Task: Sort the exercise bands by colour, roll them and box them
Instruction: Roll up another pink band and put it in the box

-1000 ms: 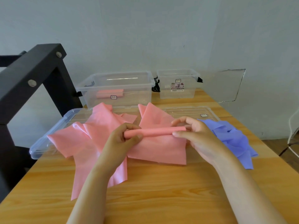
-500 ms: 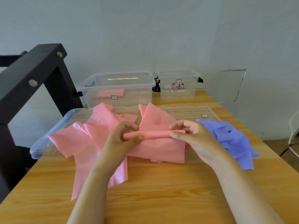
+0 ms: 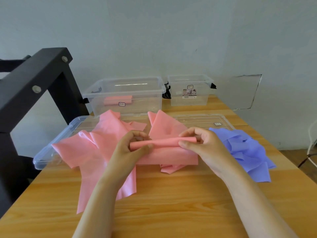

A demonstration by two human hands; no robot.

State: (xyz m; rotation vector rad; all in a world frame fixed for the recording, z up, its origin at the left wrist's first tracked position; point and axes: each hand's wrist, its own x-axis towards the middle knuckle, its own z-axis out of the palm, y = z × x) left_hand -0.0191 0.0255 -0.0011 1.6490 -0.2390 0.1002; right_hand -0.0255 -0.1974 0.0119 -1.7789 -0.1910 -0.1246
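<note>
A heap of bands point(image 3: 89, 148) lies at the middle of the counter point(image 3: 171, 206), spilling over a lid point(image 3: 49, 153) at 10 o'clock, with a half-rolled band point(image 3: 163, 142) held above it. A second heap point(image 3: 248, 152) lies at 3 o'clock against another lid point(image 3: 202, 118). At 12 o'clock stands a large box point(image 3: 152, 102) holding a rolled band point(image 3: 113, 101); at 1 o'clock, a small box point(image 3: 202, 98).

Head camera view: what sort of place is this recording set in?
Probably a plain workroom or a staged recording setup rather than a gym: a wooden table pushed against a bare painted wall, clear storage boxes at the back, and a black bolted metal frame at the left.
</note>
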